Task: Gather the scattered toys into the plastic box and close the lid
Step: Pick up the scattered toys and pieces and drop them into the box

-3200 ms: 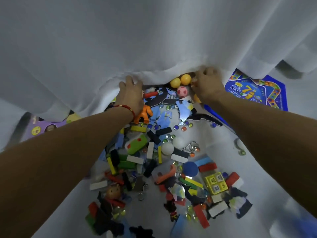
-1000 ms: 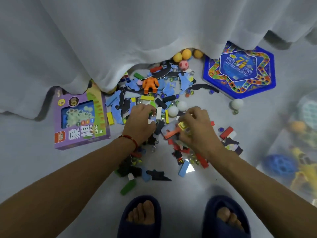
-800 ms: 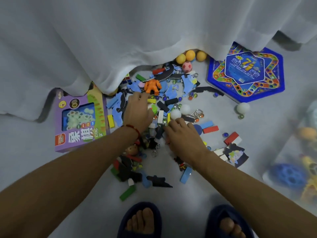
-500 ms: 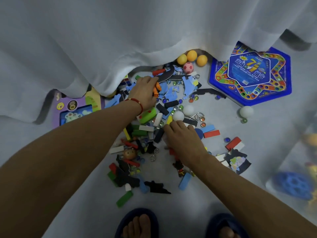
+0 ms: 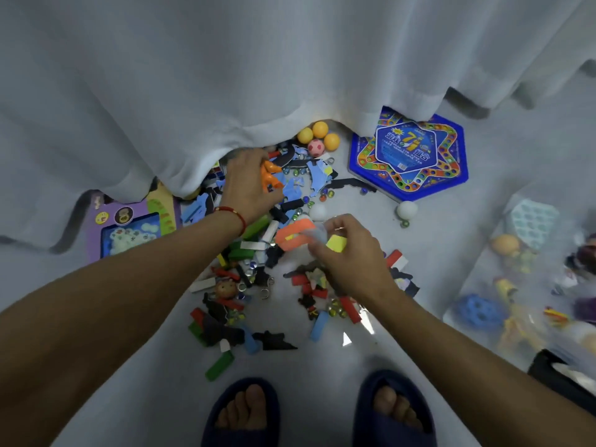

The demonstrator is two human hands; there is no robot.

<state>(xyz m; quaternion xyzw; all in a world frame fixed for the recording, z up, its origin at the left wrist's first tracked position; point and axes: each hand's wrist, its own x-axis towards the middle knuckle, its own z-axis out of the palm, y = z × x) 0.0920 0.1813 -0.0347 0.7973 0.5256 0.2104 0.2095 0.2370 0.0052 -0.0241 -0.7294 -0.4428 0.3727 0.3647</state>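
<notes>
Two hands in view. Left hand: grip curled round 1 orange figure, lifted just above the toy pile. Right hand: grip holds a bundle incl. 1 orange piece and 1 yellow cube; other contents blurred, cannot tell. Balls near the curtain hem: 3 yellow-orange balls, touching or nearly so, plus 1 pink spotted ball just beside them. 2 white balls: 1 white ball apart by the blue board, the other in the pile near the right hand. Game boxes: 1 blue hexagonal game board, 1 purple game box partly under the curtain. Blocks, marbles, puzzle pcs: too many to count. Plastic box: at right edge, blurred, toys inside. Surface: pale grey floor. White curtain hangs across the far side. 2 feet in dark blue slippers at bottom.
</notes>
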